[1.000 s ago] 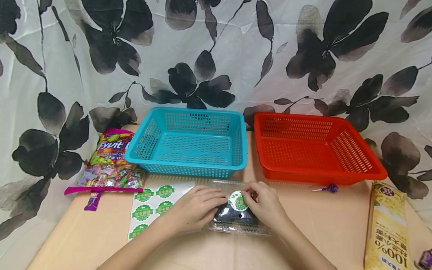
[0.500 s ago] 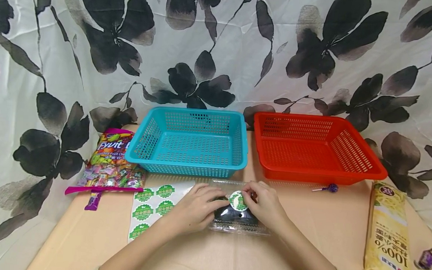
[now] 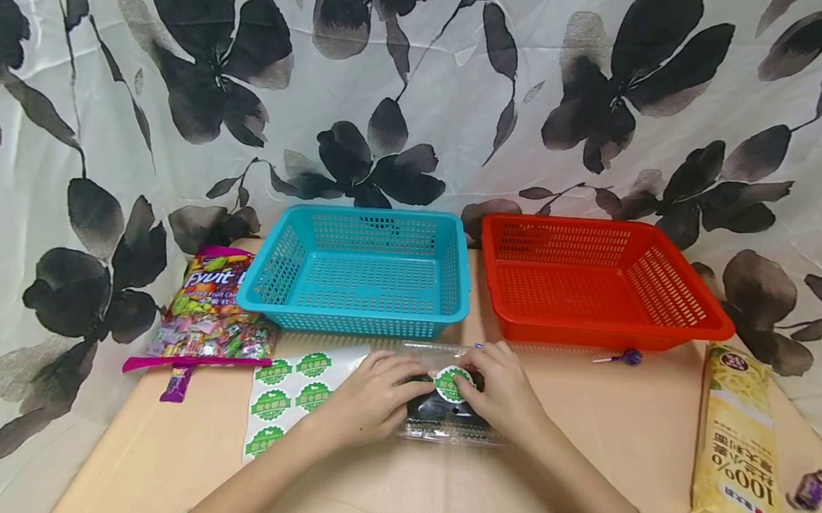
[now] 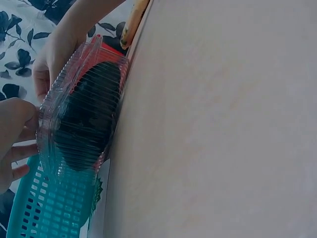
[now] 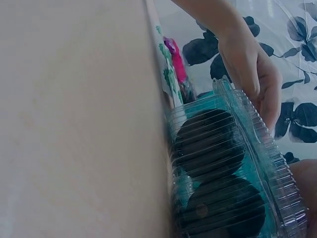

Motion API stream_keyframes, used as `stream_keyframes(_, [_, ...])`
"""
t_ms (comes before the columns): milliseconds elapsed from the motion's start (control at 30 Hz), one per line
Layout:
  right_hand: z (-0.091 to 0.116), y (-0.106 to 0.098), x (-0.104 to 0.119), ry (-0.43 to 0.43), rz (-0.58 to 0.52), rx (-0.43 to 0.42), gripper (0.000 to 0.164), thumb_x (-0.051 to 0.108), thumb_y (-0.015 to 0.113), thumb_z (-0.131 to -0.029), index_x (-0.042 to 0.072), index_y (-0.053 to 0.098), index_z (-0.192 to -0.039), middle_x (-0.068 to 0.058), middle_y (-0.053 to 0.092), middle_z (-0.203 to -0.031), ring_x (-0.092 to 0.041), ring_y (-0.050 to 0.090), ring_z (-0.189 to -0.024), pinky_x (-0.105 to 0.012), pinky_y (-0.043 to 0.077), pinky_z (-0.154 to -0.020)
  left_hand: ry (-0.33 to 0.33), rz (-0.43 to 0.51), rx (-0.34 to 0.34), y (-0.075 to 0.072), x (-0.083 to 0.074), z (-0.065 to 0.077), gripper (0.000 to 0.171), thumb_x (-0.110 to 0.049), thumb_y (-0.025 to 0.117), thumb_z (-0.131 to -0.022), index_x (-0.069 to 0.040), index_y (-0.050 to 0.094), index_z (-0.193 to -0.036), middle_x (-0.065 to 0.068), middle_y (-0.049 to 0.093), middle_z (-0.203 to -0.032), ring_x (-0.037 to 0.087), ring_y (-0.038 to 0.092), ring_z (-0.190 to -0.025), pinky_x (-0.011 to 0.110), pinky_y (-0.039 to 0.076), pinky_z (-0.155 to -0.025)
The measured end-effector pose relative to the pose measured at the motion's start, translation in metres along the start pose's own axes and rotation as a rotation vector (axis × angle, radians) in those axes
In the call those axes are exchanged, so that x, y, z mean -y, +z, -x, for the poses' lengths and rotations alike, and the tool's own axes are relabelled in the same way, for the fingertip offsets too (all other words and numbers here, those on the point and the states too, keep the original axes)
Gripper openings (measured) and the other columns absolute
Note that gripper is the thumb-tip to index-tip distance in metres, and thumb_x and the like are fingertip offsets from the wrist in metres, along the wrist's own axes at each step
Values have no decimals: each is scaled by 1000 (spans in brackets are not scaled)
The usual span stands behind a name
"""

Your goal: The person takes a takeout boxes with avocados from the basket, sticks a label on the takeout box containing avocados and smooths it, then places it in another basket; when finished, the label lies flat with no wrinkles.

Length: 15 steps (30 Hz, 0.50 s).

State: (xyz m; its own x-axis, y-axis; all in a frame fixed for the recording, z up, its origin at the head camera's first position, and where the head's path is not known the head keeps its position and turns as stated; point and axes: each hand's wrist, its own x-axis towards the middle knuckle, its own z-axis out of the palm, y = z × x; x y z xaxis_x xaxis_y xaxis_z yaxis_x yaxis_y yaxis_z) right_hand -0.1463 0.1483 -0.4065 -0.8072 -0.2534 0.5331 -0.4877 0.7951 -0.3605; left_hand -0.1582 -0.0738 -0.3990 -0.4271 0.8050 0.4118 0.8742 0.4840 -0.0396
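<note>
A clear plastic clamshell box lies on the table between my hands. Dark round things show through its ribbed wall in the right wrist view; their kind I cannot tell. On the lid is a round green-and-white sticker. My left hand rests on the box's left side, fingers reaching over the lid and thumb close to the sticker. My right hand touches the sticker's right part with its thumb, while its other fingers lie on the lid's far right. Beside my left forearm lies a sticker sheet.
Behind stand a blue basket and a red basket. A candy bag and a small wrapped candy lie at left. At right are a lollipop, a yellow noodle pack and another purple-wrapped candy.
My right hand has gone from pinching the sticker's right edge to laying its thumb on the sticker, fingers spread. My left thumb has moved apart from its fingers.
</note>
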Motion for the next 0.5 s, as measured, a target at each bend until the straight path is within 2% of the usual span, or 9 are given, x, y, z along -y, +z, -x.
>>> stream_keyframes(267, [-1, -2, -2, 12, 62, 22, 21, 23, 74, -67, 16, 63, -84, 3, 55, -76, -12, 41, -76, -27, 36, -64, -9, 20, -1, 2, 0, 1, 37, -13, 52, -76, -19, 60, -112, 1, 57, -116, 18, 48, -114, 41, 36, -94])
stream_keyframes(400, [-1, -3, -5, 17, 47, 30, 19, 22, 73, -68, 16, 63, -83, 2, 56, -78, -12, 41, -77, -27, 36, -65, -56, 65, 7, 1, 0, 3, 34, -14, 51, -80, -22, 60, -113, 1, 55, -119, 16, 47, -115, 38, 36, -94])
stream_keyframes(500, [-1, -3, -8, 28, 37, 39, 17, 22, 73, -69, 18, 63, -83, 1, 56, -79, -11, 40, -77, -26, 35, -64, -95, 98, 23, 1, 0, 7, 31, -21, 50, -86, -23, 59, -115, 1, 53, -123, 17, 44, -117, 39, 37, -95])
